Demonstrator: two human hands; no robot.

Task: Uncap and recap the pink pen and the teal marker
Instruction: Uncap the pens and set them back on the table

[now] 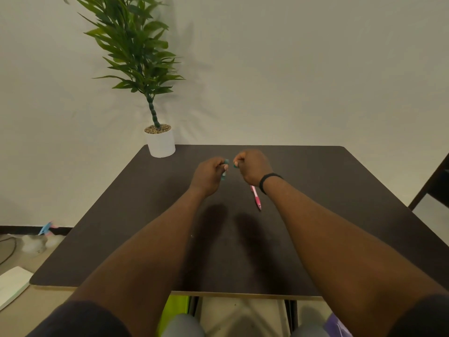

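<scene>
Both hands are raised over the far middle of the dark table (145, 215). My left hand (210, 175) is closed around a teal marker piece (225, 169), its teal end poking out above and below the fingers. My right hand (252, 166) pinches another small teal piece (235, 164); a narrow gap separates the two teal parts. Which piece is the cap and which the body is hidden by the fingers. The pink pen (256, 197) lies on the table just below my right wrist, slanted, partly covered by the hand.
A potted plant in a white pot (160, 142) stands on the far left corner of the table. A dark chair (435, 183) is at the right edge. White objects and cables lie on the floor at left.
</scene>
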